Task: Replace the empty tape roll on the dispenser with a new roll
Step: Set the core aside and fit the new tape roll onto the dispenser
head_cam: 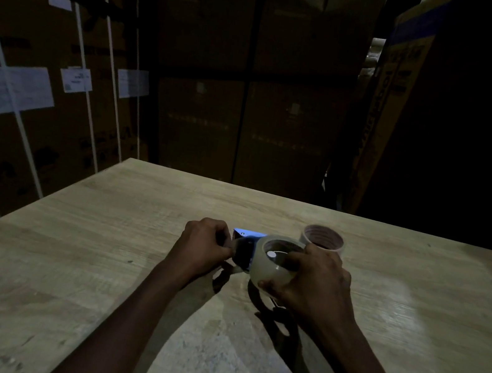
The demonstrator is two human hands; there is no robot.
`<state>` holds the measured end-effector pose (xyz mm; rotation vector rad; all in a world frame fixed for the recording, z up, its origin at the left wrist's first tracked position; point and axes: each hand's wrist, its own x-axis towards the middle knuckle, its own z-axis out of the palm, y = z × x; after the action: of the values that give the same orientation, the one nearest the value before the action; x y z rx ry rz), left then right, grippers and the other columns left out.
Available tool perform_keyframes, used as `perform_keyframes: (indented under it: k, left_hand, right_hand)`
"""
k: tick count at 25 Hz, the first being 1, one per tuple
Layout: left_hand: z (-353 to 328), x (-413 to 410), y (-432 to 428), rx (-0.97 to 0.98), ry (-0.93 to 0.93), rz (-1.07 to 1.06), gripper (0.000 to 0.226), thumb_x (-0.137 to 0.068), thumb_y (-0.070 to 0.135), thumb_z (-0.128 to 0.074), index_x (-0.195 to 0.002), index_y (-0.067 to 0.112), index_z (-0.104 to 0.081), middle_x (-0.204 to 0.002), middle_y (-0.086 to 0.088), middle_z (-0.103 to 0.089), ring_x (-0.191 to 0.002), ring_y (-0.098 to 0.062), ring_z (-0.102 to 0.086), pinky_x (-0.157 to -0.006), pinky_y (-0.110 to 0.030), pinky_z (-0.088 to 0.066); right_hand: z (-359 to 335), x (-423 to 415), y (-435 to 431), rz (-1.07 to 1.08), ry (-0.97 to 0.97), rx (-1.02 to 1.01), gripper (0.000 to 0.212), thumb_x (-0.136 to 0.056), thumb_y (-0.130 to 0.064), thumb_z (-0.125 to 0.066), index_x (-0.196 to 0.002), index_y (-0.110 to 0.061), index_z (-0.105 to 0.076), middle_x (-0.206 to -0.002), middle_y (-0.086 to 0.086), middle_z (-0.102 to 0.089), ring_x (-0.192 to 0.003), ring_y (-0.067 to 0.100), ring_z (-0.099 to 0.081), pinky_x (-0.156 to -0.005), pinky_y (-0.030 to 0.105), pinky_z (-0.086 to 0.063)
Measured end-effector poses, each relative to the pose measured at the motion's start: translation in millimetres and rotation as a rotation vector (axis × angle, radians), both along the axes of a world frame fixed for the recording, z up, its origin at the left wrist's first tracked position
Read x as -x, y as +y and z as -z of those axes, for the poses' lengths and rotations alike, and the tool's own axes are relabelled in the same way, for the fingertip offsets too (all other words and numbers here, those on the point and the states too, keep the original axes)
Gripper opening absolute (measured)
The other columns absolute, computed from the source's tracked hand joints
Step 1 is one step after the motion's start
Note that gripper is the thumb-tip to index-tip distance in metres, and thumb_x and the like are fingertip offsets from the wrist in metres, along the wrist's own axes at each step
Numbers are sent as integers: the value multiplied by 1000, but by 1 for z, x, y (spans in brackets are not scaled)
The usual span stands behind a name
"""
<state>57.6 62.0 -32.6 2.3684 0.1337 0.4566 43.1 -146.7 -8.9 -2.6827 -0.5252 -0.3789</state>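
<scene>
Already the new roll (270, 264) is held on the dispenser (243, 250) by the right hand (313, 283)
Tape could be misthreaded in dim light; the left hand (204, 245) is pinched shut at the front

The scene is viewed from head height, looking forward and down, close over the tabletop (96, 242) toward stacked cartons (251, 72).

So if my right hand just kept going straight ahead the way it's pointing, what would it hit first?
Probably the empty tape core. The right hand grips the new tape roll and points away across the table; the core stands just beyond its knuckles, though depth is hard to judge.
</scene>
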Motion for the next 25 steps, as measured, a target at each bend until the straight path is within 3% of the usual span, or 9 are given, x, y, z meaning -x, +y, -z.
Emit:
perform_keyframes:
  k: [3,7,12,19,25]
  left_hand:
    - [-2,-1,4,39,37,7,8,-74,20,-75,-69,20,-68,-73,3,-71,-72,-7,-67,-63,-25,-55]
    - [-3,0,5,-41,122,53,13,-74,16,-73,-64,23,-67,-69,4,-71,-68,-5,-66,-62,-26,-54]
    - [-4,1,5,-106,151,83,8,-75,16,-70,-69,18,-66,-73,-1,-71,-71,-8,-64,-66,-33,-53]
    - [-7,3,-1,-18,101,76,14,-77,15,-67,-68,22,-60,-76,2,-67,-74,-10,-63,-66,-32,-52]
    - [-4,4,3,-94,142,76,11,-75,18,-67,-68,22,-62,-73,2,-68,-72,-11,-63,-68,-39,-55]
  right_hand:
    - [-1,0,-1,-27,3,-50,55,-61,-61,-66,-111,-39,-62,-107,-12,-64,-104,18,-55,-83,41,-49]
    - [3,0,-2,-38,39,35,44,-60,-55,-67,-97,-32,-56,-98,-7,-62,-97,20,-55,-70,34,-44]
    - [8,0,-1,6,95,117,54,-63,-58,-66,-110,-36,-51,-110,-1,-57,-106,24,-50,-73,36,-40]
    - [11,-1,-1,22,89,78,60,-62,-68,-61,-114,-38,-53,-112,-2,-60,-104,24,-53,-81,41,-47]
    - [11,0,0,35,43,126,53,-65,-69,-58,-108,-39,-54,-105,-2,-56,-104,27,-49,-78,42,-40]
